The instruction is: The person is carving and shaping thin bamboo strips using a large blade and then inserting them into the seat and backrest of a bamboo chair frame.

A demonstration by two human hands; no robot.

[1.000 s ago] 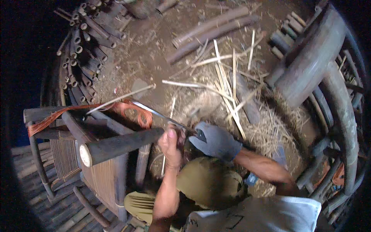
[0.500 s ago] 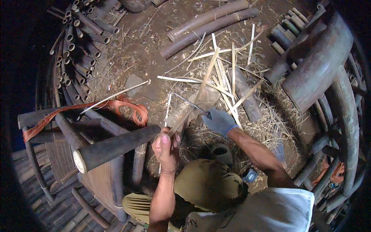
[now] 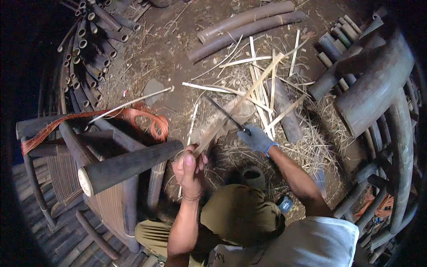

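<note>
Bare, my left hand (image 3: 189,168) is closed around the near end of a long, pale bamboo strip (image 3: 242,100), which slants away to the upper right. My right hand (image 3: 257,139), in a grey glove with a blue cuff, grips the handle of a knife (image 3: 223,111) with a long, thin, dark blade. The blade points up and to the left, and in this view it lies alongside or across the strip; whether they touch I cannot tell. Beyond my hands, several pale split strips (image 3: 262,95) lie crossed over a short log (image 3: 287,111) on the ground.
At left stands a bamboo frame (image 3: 129,164) with orange twine (image 3: 151,120) draped over it. Stacked bamboo poles (image 3: 82,58) fill the upper left. Two thick poles (image 3: 253,26) lie at the far side. Large bamboo pieces (image 3: 378,84) rise at right. Shavings (image 3: 316,151) litter the dirt floor.
The knife's blade has turned, showing darker and broader. My right hand has moved slightly right and down, while my left hand keeps its hold on the strip. The whole view has shifted slightly.
</note>
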